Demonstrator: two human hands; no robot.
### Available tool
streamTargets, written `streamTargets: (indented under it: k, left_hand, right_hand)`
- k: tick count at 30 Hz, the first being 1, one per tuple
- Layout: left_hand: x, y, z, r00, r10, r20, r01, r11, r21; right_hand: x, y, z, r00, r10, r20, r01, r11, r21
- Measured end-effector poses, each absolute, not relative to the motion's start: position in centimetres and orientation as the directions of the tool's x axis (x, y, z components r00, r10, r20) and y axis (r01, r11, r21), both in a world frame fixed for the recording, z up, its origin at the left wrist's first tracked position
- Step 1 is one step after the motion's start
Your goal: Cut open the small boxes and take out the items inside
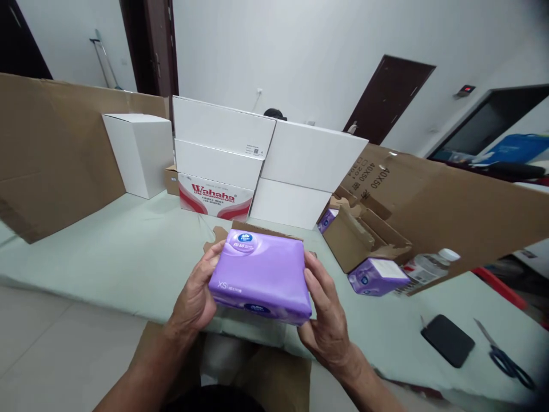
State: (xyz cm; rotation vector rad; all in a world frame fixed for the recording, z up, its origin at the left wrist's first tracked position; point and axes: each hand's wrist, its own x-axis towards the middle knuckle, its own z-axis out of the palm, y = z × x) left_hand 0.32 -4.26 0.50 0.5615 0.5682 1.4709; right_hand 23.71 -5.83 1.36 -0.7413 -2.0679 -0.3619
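A purple tissue pack (263, 269) is held up between both hands near the table's front edge, its printed top facing up. My left hand (199, 292) grips its left end, and my right hand (323, 309) is closed round the right end. Behind the pack, partly hidden by it, a brown cardboard piece (219, 236) lies on the table. To the right, another purple tissue pack (377, 277) rests against an open cardboard box (349, 237), and a further purple pack (328, 220) shows at the far side of that box.
White cartons (218, 140) and a Wahaha carton (214, 197) stand at the back of the table (107, 252). Tall cardboard sheets (55, 149) border both sides. On the right are a clear bottle (429, 269), a black flat object (448, 340) and scissors (504, 357). A head (274, 114) shows behind the cartons.
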Motion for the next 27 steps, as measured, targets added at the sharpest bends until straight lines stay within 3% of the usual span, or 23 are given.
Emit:
streamTargets:
  k: [7, 15, 22, 27]
  left_hand:
    - [1.3, -4.3, -0.3, -0.028, 0.999, 0.047, -0.69, -0.053, 0.722]
    - [3.2, -5.6, -0.3, 0.072, 0.991, 0.108, -0.712, -0.025, 0.702]
    - [2.9, -5.1, -1.2, 0.157, 0.96, 0.234, -0.719, -0.051, 0.693]
    - [2.8, -5.0, -0.7, 0.168, 0.962, 0.214, -0.696, -0.038, 0.717]
  right_hand:
    - [23.0, -7.7, -0.5, -0.384, 0.494, 0.78, 0.554, 0.799, -0.233]
    - [21.3, -7.3, -2.4, -0.063, 0.623, 0.78, 0.605, 0.645, -0.467]
    - [20.0, -7.3, -3.7, 0.059, 0.642, 0.765, 0.602, 0.588, -0.54]
    - [20.3, -7.0, -4.0, 0.061, 0.673, 0.737, 0.595, 0.568, -0.568]
